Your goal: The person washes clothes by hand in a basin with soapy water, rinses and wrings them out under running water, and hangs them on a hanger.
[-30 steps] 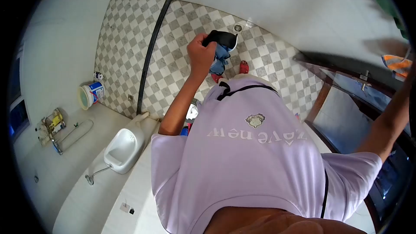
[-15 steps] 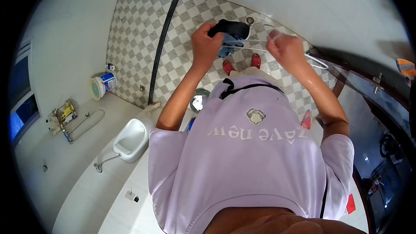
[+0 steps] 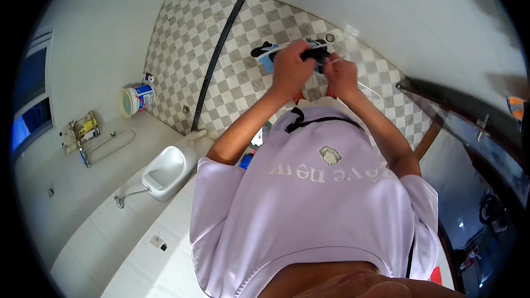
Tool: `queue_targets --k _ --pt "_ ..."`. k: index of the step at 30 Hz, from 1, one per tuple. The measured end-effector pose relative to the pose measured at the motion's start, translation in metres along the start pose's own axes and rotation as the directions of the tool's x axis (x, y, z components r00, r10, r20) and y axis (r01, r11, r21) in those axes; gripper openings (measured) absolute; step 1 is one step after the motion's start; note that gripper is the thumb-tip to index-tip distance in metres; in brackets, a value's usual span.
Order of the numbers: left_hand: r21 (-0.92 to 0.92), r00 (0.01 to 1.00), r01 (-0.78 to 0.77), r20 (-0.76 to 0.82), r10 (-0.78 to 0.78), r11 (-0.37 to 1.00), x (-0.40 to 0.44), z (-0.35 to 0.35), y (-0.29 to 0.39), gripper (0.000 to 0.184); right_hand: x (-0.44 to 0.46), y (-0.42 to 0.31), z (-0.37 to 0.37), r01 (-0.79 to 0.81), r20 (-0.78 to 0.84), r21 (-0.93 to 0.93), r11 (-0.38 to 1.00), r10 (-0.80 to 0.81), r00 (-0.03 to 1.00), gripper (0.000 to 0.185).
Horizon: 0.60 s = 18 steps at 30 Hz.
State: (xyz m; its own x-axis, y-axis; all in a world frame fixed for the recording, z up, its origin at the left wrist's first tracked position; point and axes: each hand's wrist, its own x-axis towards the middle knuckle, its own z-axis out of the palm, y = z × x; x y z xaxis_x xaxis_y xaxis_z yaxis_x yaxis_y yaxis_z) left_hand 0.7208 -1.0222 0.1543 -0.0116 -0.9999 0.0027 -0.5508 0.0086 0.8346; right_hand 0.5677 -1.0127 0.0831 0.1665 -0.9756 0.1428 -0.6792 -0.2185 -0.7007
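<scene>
My left hand (image 3: 292,70) is closed on a black and light-blue garment (image 3: 265,62), its fingers pinching the dark fabric. Close beside it, slightly blurred, my right hand (image 3: 342,77) is closed on a thin white hanger (image 3: 369,89) at the garment's right side. One white end of the hanger sticks out past the left of the cloth, and another part reaches out right of my right hand. Both hands are in front of my body, above the tiled floor (image 3: 232,99). The fingers partly hide where hanger and cloth meet.
A urinal (image 3: 168,172) is on the left, with a white and blue bucket (image 3: 137,100) beyond it. A wall tap with a hose (image 3: 84,154) is at far left. A dark-framed glass door (image 3: 469,187) is on the right. A floor drain (image 3: 330,38) lies ahead.
My right hand has come in from the far right with the white hanger and moved beside my left hand. The hanger now lies across the garment, which has spread out to the left.
</scene>
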Motion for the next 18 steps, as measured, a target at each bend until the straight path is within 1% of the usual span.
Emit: queue_targets --k 1,3,4,6,7,9,11,12,13,14,15,16,18 --pt "-0.014 0.993 -0.122 -0.009 0.122 0.992 -0.003 0.004 0.001 0.02 0.007 0.002 -0.009 0.043 -0.027 0.078 0.996 -0.041 0.999 0.022" --pt "-0.043 0.994 -0.061 0.087 0.065 0.997 -0.005 0.003 0.017 0.021 0.011 -0.005 -0.031 0.116 -0.074 0.229 0.966 -0.102 0.992 0.027" --pt "-0.022 0.992 -0.09 0.084 0.091 0.996 0.0 0.0 0.018 0.021 0.01 -0.009 -0.032 0.048 -0.054 0.301 0.953 -0.033 0.998 0.032" --pt "0.024 0.987 -0.14 0.083 0.137 0.99 0.008 -0.005 0.016 0.02 0.016 -0.013 -0.03 0.234 -0.163 0.236 0.943 -0.199 0.966 0.028" --pt "0.009 0.989 -0.123 0.082 0.122 0.992 0.01 -0.008 0.017 0.02 0.018 -0.013 -0.028 0.321 -0.215 0.201 0.925 -0.278 0.936 0.027" --pt "-0.017 0.992 -0.094 0.086 0.095 0.995 0.012 -0.015 0.017 0.019 0.024 -0.019 -0.028 0.335 -0.205 0.22 0.916 -0.292 0.934 0.022" --pt "0.008 0.993 -0.085 0.082 0.084 0.996 0.012 -0.017 0.015 0.018 0.025 -0.018 -0.028 0.158 -0.031 0.362 0.919 -0.158 0.987 0.018" --pt "0.019 0.993 -0.082 0.084 0.08 0.996 0.012 -0.017 0.014 0.017 0.023 -0.015 -0.027 -0.046 0.158 0.453 0.89 -0.03 0.987 0.017" --pt "0.003 0.993 -0.065 0.096 0.064 0.998 0.011 -0.017 0.011 0.018 0.021 -0.012 -0.026 -0.259 0.351 0.499 0.827 0.08 0.933 0.016" --pt "-0.015 0.993 -0.047 0.11 0.048 0.999 0.009 -0.017 0.008 0.019 0.019 -0.012 -0.023 -0.152 0.25 0.38 0.912 0.057 0.967 0.017" --pt "-0.034 0.992 -0.027 0.124 0.031 0.999 0.006 -0.017 0.006 0.02 0.018 -0.01 -0.019 -0.054 0.154 0.238 0.97 0.017 0.988 0.017" --pt "0.009 0.99 -0.066 0.129 0.064 0.998 0.004 -0.018 0.006 0.021 0.016 -0.01 -0.019 0.034 0.068 0.08 0.996 -0.04 0.997 0.018" --pt "0.094 0.981 -0.144 0.144 0.129 0.985 0.0 -0.025 0.006 0.025 0.014 -0.01 -0.024 0.054 -0.006 0.074 0.996 -0.054 0.999 0.019"
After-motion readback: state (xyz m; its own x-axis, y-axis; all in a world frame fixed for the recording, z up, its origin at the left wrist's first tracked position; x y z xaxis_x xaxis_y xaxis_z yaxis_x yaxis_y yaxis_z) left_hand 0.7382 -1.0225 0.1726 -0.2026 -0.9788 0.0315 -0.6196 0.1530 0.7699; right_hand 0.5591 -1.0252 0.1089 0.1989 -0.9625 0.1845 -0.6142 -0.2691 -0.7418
